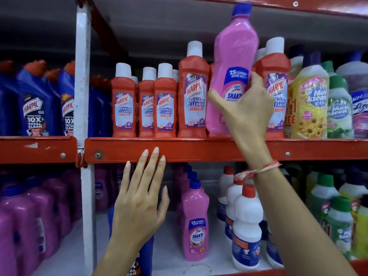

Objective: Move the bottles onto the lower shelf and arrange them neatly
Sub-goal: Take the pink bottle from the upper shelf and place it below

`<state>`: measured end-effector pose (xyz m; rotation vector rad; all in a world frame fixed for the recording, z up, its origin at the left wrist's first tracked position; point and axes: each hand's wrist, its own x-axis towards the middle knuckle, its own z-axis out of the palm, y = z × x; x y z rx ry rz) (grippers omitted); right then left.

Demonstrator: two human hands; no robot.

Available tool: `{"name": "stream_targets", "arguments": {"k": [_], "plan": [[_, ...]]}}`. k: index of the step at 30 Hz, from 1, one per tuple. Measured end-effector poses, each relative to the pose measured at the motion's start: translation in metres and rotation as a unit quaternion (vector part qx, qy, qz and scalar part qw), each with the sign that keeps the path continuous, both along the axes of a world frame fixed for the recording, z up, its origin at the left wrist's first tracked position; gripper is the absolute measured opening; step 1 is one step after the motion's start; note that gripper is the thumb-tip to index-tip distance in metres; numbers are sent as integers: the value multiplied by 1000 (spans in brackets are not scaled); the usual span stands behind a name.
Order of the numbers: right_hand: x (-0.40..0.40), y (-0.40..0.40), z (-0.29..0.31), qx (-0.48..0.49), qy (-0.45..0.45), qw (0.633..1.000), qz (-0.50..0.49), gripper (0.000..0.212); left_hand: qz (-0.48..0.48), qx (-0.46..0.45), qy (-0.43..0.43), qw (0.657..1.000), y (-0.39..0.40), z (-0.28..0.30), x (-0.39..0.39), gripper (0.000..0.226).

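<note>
My right hand (246, 108) grips a tall pink Shakti bottle (233, 56) with a blue cap, held slightly tilted just above the front edge of the upper shelf (199, 149), between red Harpic bottles. My left hand (139, 198) is spread flat and holds nothing, its fingertips against the red shelf beam. On the lower shelf (171, 246) a row of matching pink Shakti bottles (195, 224) stands front to back. A blue bottle (146, 253) is mostly hidden behind my left wrist.
Red Harpic bathroom cleaners (165, 104) fill the upper shelf, with blue Harpic bottles (35, 104) at left and yellow and green Max Kleen bottles (312, 102) at right. Below stand white red-capped bottles (247, 226), purple bottles (25, 220) and green-capped ones (338, 222). A white upright post (82, 76) divides the bays.
</note>
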<state>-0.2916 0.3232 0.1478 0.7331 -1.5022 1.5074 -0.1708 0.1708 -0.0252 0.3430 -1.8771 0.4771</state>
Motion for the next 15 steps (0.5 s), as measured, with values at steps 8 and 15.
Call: {"name": "stream_targets", "arguments": {"k": [8,15], "plan": [[20,47,-75,-19,-81,993,88,73,3,1,11,1000,5,-2,-1,58],[25,34,-176,35,-127,985,111,79,3,31,10,999,12,-4,-4,61]]}}
